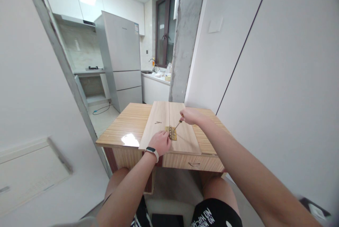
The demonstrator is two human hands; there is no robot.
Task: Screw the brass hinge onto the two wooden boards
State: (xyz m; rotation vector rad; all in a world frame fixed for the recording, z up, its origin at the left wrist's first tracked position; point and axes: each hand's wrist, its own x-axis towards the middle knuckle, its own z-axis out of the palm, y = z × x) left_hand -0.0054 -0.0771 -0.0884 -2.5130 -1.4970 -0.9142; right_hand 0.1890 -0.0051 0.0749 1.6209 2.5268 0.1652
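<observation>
Two pale wooden boards, a left board (159, 112) and a right board (189, 145), lie side by side with a narrow seam between them. Across the seam near the front sits a brass hinge (173, 135). My left hand (161, 143) rests on the left board with its fingers closed against the hinge, hiding part of its left leaf. In my right hand (192, 115) is a screwdriver (178, 125), gripped by the handle and slanting down to the hinge's right leaf. Several small screws (158, 122) lie loose on the left board.
The boards rest on a glossy wooden desk (116, 128) with a drawer (193, 163) below its front edge. A white wall (265, 96) stands close on the right. Beyond the desk are a grey refrigerator (124, 50) and a kitchen counter (155, 87).
</observation>
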